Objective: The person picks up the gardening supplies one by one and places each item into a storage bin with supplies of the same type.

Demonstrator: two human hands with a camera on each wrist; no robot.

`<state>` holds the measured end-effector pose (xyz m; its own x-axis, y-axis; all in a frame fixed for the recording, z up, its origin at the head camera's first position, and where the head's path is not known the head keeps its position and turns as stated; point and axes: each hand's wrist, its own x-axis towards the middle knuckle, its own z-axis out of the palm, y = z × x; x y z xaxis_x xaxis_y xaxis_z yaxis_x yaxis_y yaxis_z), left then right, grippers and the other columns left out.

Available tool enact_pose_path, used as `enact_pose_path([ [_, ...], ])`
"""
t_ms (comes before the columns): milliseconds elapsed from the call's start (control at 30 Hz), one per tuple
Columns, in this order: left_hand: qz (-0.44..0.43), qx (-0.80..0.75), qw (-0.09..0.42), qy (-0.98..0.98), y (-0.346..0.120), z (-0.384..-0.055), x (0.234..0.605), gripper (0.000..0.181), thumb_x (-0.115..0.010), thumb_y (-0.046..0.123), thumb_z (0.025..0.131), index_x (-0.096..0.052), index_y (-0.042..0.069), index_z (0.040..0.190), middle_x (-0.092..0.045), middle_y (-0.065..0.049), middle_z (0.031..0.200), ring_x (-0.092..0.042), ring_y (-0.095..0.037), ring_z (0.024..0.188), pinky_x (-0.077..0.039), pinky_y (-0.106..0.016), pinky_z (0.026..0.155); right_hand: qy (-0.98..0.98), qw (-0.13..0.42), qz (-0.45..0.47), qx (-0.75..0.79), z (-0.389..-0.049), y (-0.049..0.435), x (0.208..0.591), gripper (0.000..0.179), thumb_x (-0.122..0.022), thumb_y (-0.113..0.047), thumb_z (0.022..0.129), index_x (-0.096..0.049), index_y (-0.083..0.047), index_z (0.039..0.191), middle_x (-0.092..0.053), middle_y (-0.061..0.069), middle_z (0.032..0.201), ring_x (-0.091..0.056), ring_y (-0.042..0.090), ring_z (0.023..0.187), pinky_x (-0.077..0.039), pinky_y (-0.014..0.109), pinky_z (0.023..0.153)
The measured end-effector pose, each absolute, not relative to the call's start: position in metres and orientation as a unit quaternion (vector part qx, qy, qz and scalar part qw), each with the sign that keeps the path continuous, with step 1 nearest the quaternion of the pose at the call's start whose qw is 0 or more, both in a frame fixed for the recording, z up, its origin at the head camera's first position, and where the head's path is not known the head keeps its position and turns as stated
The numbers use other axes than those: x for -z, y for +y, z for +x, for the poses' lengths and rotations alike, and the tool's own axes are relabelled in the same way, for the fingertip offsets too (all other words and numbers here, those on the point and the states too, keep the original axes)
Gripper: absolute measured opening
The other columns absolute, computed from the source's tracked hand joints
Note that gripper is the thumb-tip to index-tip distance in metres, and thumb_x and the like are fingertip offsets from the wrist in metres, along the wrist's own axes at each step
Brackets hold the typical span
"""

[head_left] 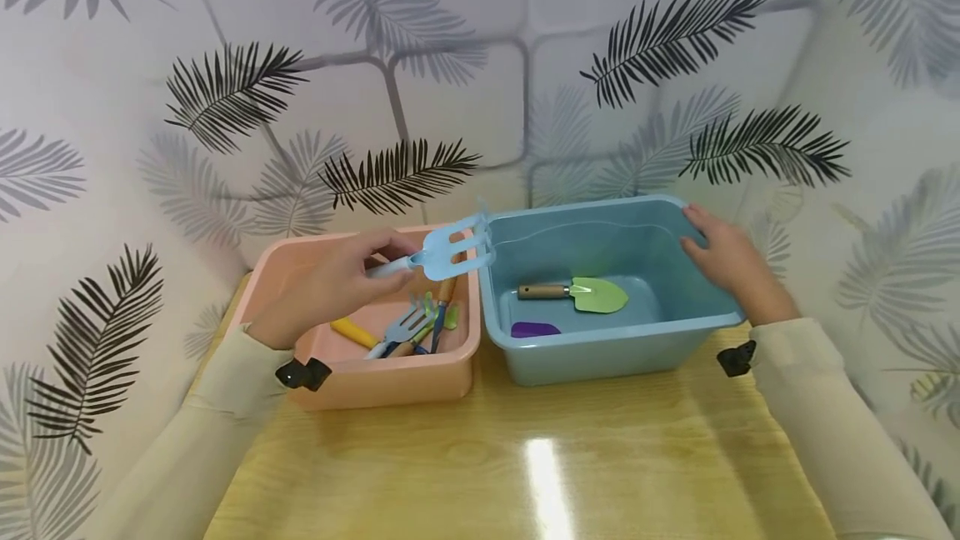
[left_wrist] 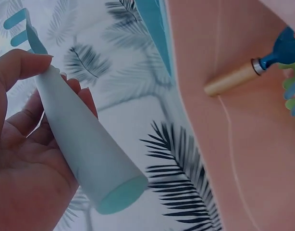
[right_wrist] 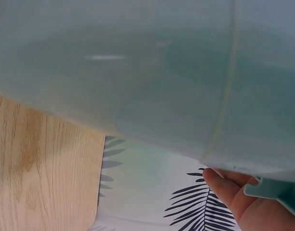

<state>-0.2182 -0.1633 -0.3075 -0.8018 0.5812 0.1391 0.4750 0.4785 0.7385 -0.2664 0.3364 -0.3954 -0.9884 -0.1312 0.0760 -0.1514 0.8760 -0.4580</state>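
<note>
My left hand [head_left: 337, 277] grips the pale handle of a light blue garden hand fork [head_left: 442, 257], raised over the inner edge of the peach bin [head_left: 382, 382]. Its tines point right, overlapping the near corner of the blue bin [head_left: 592, 362] in the head view. In the left wrist view the thumb presses along the handle [left_wrist: 85, 134]. My right hand [head_left: 726, 261] holds the blue bin's right rim, thumb on the inner side. A green trowel [head_left: 600, 296] with a wooden handle lies on the blue bin's floor, near a purple piece [head_left: 534, 329] partly hidden by the front wall.
Inside the peach bin are several tools: another light blue fork [head_left: 407, 323], a yellow handle [head_left: 351, 330] and a dark blue tool with a wooden handle [left_wrist: 231, 79]. Both bins stand side by side on a wooden table [head_left: 450, 465], against a leaf-patterned backdrop [head_left: 465, 15].
</note>
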Motion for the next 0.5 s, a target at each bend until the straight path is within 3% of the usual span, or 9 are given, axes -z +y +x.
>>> enact_pose_path([
  [267,0.255,-0.439,0.018,0.862,-0.177,-0.238,0.310,0.024,-0.059,0.012,0.091,-0.059,0.001,0.112,-0.059,-0.012,0.107,-0.056,-0.024,0.097,-0.048,-0.032,0.079,-0.967,0.029,0.068,-0.244,-0.265,0.334,0.401,0.058,-0.047,-0.015,0.096,-0.022,0.002,0.145,-0.019,0.021,0.150,-0.020,0.043,0.133,-0.017,0.056,0.106],
  [500,0.194,-0.477,0.029,0.857,-0.203,-0.272,0.339,0.029,-0.059,0.022,0.092,-0.057,0.005,0.116,-0.058,-0.014,0.107,-0.057,-0.021,0.092,-0.047,-0.034,0.078,-0.967,0.028,0.067,-0.244,-0.266,0.336,0.399,0.058,-0.046,-0.016,0.096,-0.020,0.001,0.146,-0.017,0.020,0.151,-0.018,0.043,0.134,-0.015,0.055,0.107],
])
